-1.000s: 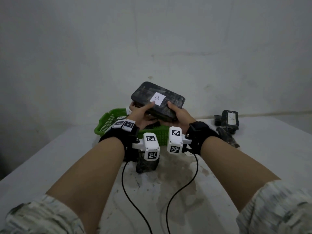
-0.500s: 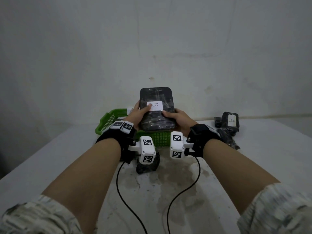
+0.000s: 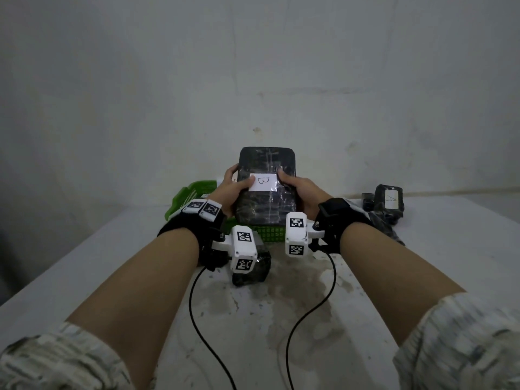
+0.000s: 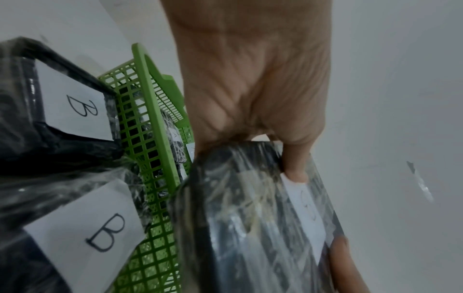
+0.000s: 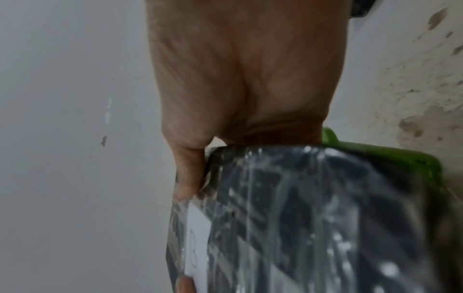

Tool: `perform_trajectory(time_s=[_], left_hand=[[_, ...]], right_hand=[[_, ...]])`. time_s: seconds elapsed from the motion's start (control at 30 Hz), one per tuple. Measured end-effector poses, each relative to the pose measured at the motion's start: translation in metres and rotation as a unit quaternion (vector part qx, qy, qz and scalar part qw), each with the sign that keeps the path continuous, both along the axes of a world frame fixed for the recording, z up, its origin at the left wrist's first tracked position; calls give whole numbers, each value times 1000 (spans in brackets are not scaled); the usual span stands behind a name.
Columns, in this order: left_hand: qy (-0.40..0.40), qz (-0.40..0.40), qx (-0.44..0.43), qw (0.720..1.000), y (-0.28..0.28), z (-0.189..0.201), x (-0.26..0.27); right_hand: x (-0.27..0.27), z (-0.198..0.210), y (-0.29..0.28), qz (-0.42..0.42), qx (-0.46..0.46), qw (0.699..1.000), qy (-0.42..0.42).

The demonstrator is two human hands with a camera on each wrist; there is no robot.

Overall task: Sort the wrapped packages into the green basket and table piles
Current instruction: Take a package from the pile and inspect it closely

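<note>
A black plastic-wrapped package with a white label marked B is held upright above the green basket. My left hand grips its left edge, thumb on the label. My right hand grips its right edge. In the left wrist view the held package hangs beside the basket, which holds other wrapped packages. The right wrist view shows the same package under my right thumb. Two more B-labelled packages lie outside the basket's near wall.
A dark package sits on the stained white table below my left wrist. At the right, a package labelled A tops a small pile. A grey wall stands close behind the table.
The held package has turned from a tilted, sideways pose to upright, with its label facing me. Both hands kept their hold and shifted slightly toward me.
</note>
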State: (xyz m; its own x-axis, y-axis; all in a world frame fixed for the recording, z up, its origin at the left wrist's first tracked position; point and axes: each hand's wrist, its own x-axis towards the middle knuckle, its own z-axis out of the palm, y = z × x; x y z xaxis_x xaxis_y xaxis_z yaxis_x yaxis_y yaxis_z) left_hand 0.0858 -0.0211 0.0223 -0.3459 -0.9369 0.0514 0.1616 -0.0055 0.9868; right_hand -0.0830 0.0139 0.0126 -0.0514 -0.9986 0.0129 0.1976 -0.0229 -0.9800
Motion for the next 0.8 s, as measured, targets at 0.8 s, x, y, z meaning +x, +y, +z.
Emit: perform_trajectory(time_s=[0.8], left_hand=[[-30,9,-56,998,5,4,-10]], right_hand=[[-1,11,2,-44,-49,998,-6]])
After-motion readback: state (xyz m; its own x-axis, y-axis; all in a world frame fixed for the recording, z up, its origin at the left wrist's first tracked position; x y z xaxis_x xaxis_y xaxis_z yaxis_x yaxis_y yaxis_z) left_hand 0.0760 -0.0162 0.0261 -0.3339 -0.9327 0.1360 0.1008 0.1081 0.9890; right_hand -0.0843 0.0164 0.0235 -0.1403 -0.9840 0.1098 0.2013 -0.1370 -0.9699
